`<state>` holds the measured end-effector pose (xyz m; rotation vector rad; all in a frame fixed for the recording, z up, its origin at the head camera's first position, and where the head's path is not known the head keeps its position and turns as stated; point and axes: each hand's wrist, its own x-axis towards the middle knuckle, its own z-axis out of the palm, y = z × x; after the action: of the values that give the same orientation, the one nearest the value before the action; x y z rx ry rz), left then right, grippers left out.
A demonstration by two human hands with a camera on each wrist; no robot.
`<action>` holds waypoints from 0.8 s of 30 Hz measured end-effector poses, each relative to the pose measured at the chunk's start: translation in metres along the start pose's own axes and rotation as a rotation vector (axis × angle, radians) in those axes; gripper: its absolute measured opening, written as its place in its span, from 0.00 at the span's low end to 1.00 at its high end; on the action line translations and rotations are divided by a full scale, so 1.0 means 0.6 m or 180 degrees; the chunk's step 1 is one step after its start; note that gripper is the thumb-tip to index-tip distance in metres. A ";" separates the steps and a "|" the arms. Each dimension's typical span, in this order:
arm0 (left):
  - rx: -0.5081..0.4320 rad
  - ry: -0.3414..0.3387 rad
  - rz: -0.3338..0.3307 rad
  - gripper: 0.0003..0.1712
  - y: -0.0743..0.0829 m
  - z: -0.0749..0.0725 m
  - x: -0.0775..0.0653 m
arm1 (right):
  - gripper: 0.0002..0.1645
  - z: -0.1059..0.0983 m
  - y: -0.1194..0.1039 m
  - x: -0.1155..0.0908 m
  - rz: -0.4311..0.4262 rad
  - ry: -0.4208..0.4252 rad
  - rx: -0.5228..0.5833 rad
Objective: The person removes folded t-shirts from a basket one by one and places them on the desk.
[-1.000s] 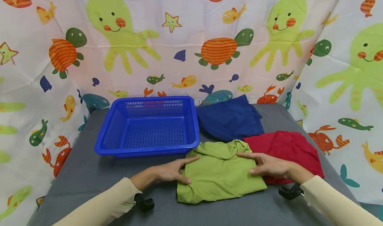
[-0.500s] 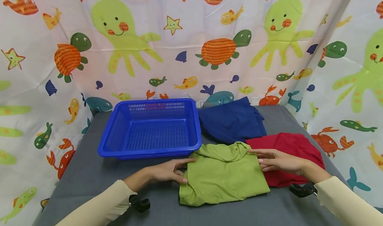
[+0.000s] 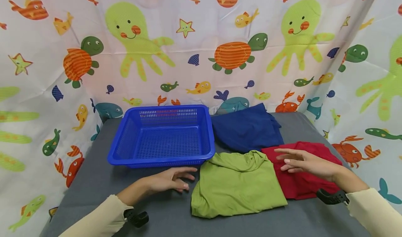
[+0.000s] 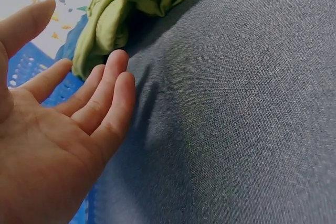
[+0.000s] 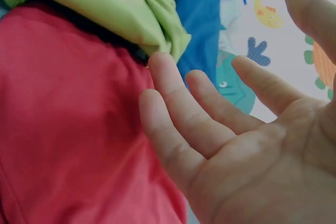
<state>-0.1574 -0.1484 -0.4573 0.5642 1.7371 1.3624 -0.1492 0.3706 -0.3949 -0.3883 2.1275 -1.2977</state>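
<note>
A folded green cloth [image 3: 238, 186], which looks like a garment, lies at the front middle of the grey table. Just left of it my left hand [image 3: 168, 180] hovers with fingers relaxed and nothing in them; the left wrist view shows its palm and a gap to the green cloth [image 4: 110, 24]. On the other side, my right hand [image 3: 309, 163] is held above the folded red cloth [image 3: 314, 184], its fingers loosely spread and holding nothing. The right wrist view shows the red cloth [image 5: 79, 114] beside those fingers, with the green cloth [image 5: 115, 3] partly overlapping it.
A blue plastic basket [image 3: 161, 162] with nothing inside stands at the back left. Beside it lies a folded dark blue cloth [image 3: 248, 129]. Behind the grey table [image 3: 169, 216] hangs a curtain [image 3: 191, 7] printed with sea animals.
Both hands have come away from the green cloth, the left one to the left and the right one to the right, over the red cloth. The green cloth keeps its folded shape.
</note>
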 end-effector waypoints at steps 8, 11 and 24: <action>-0.0006 0.0228 0.0021 0.33 0.004 -0.012 -0.029 | 0.33 0.001 -0.015 0.006 -0.0098 0.0040 -0.0084; -0.0022 0.0265 0.0030 0.33 0.005 -0.016 -0.042 | 0.33 0.003 -0.018 0.009 -0.0149 0.0147 -0.0120; 0.0025 0.0393 0.0224 0.31 0.025 -0.030 -0.139 | 0.31 0.030 -0.036 0.026 -0.0422 0.0285 0.0083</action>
<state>-0.1286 -0.2174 -0.4142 0.5604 1.8371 1.4669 -0.1511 0.3395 -0.3873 -0.4755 2.1878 -1.4408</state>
